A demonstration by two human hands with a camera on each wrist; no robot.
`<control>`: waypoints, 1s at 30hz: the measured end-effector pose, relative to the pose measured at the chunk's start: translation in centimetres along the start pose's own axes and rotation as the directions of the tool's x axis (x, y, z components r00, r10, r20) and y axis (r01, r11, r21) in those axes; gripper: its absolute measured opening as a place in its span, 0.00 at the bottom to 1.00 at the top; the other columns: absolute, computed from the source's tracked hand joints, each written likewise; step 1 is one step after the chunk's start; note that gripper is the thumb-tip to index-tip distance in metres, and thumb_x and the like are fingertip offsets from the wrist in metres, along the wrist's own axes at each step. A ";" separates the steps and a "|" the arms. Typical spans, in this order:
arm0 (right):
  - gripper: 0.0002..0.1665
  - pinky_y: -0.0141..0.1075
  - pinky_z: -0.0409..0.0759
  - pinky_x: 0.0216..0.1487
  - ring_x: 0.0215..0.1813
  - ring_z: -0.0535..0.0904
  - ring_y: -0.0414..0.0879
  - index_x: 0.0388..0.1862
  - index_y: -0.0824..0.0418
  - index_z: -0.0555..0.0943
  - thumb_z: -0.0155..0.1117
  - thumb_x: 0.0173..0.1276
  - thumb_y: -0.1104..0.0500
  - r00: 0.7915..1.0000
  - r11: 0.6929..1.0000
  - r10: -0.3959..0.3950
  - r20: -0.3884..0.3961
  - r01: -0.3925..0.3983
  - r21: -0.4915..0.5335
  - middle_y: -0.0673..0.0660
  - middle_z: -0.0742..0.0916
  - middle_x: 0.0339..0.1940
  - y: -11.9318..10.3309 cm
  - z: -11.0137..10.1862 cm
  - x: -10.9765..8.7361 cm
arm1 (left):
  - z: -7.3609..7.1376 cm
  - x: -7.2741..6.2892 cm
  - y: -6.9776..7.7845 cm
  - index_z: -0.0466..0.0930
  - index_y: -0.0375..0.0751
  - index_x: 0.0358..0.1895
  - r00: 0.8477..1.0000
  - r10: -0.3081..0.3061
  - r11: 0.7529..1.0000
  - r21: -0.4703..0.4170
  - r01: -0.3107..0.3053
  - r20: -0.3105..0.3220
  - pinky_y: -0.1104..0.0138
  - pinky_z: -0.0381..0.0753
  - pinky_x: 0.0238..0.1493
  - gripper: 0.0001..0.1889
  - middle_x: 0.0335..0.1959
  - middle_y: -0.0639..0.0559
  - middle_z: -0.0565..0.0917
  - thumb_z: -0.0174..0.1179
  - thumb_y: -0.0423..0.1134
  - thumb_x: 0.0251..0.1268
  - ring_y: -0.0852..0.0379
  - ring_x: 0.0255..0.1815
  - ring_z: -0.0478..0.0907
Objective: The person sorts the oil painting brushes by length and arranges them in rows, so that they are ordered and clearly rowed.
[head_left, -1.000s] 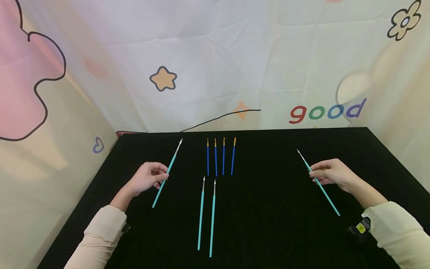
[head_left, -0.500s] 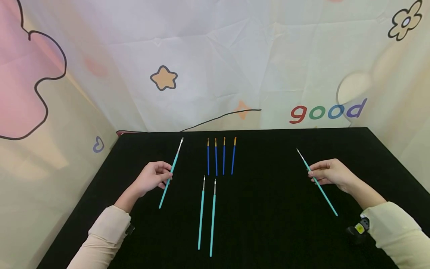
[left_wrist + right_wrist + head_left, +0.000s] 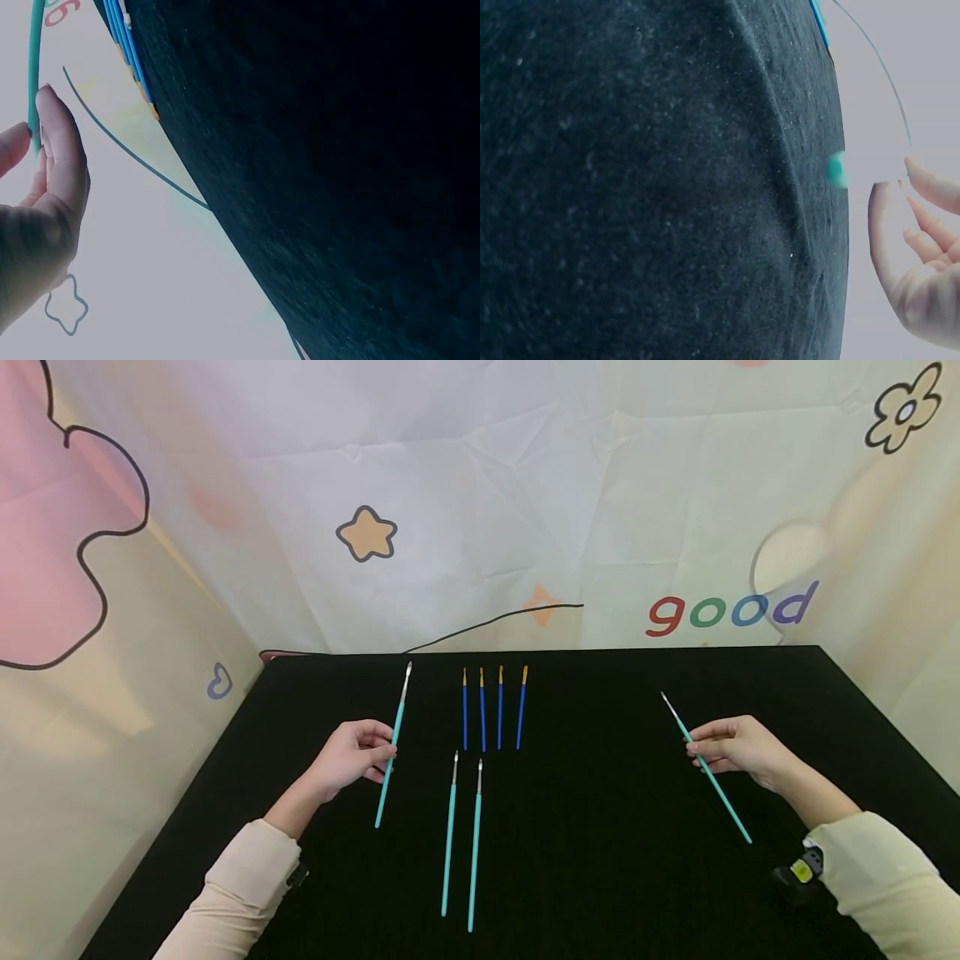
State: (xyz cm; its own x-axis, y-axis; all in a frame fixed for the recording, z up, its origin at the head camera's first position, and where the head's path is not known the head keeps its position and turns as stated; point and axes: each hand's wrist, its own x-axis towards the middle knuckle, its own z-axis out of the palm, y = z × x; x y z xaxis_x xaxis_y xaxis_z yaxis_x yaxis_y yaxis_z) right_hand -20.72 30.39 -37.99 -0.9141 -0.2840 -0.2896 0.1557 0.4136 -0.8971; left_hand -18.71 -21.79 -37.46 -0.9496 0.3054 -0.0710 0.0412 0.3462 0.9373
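Note:
In the head view my left hand (image 3: 351, 760) pinches a teal paintbrush (image 3: 400, 714) between thumb and fingers, its bristles pointing away and leaning slightly right. On the right side, my right hand (image 3: 738, 752) holds another teal paintbrush (image 3: 722, 795) by thumb and fingertips, bristles tilted to the far left. Two more teal paintbrushes, one (image 3: 449, 852) beside the other (image 3: 475, 860), lie side by side mid-table. In the left wrist view, the held brush handle (image 3: 34, 67) rises from the fingertips. A blurred teal handle end (image 3: 836, 170) shows in the right wrist view.
Several short blue paintbrushes (image 3: 482, 718) with golden ferrules lie in a row beyond the teal pair. Everything lies on a black-covered table (image 3: 600, 827). A pale printed curtain (image 3: 480, 527) hangs behind the table's far edge and along its sides.
My left hand has moved right with its paintbrush, which has turned more upright in the head view. The right hand and its brush have barely shifted left. The brushes on the table stay put.

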 end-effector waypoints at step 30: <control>0.23 0.37 0.80 0.39 0.36 0.81 0.44 0.51 0.81 0.69 0.55 0.67 0.61 1.000 1.000 -0.015 -0.001 0.015 0.004 0.58 0.83 0.36 -0.2 0.1 -0.1 | 3.2 -0.2 0.8 0.67 0.19 0.48 0.993 0.040 0.995 -0.099 -0.029 0.110 0.58 0.81 0.30 0.14 0.35 0.28 0.77 0.52 0.26 0.63 0.43 0.30 0.80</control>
State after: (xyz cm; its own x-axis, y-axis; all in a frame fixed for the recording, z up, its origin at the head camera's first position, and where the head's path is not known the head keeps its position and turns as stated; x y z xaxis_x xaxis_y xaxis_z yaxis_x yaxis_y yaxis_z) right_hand -20.63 30.24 -37.81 -0.9165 -0.2894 -0.2762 0.1439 0.4056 -0.9027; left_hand -17.46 -18.70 -37.80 -0.9070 0.4151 -0.0710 0.0377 0.2480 0.9680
